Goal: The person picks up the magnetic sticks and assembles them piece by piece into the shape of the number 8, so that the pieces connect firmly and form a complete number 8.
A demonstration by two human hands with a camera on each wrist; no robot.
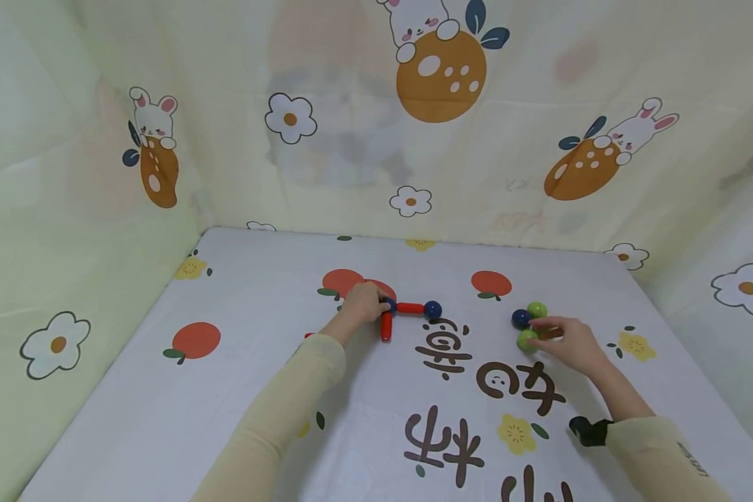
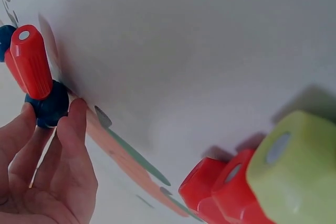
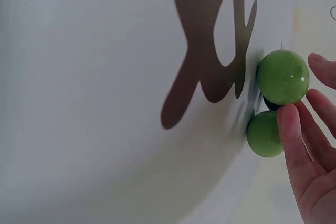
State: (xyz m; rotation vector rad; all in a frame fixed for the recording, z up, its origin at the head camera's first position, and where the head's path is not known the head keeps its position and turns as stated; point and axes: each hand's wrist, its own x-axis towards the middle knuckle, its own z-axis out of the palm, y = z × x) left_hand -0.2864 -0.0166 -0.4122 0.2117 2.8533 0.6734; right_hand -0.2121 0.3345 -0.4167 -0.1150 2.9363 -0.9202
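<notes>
My left hand (image 1: 362, 304) pinches a dark blue ball (image 2: 52, 106) between thumb and fingers. A red rod (image 1: 385, 326) stands out from that ball toward me, and a second red rod (image 1: 410, 308) links it to another blue ball (image 1: 433, 309) on the right. Grey round inserts show in the rod ends. At the right, my right hand (image 1: 567, 341) has its fingertips against a green ball (image 3: 283, 77), with the thumb slightly apart from it. Another green ball (image 1: 537, 310) and a blue ball (image 1: 521, 319) lie close beside it.
Red rods (image 2: 231, 187) and a yellow-green rod (image 2: 294, 166) lie near my left wrist, mostly hidden by the sleeve in the head view. The white tablecloth (image 1: 238, 300) has printed fruit, flowers and brown characters. Patterned curtains (image 1: 339, 167) enclose the table at the back and sides.
</notes>
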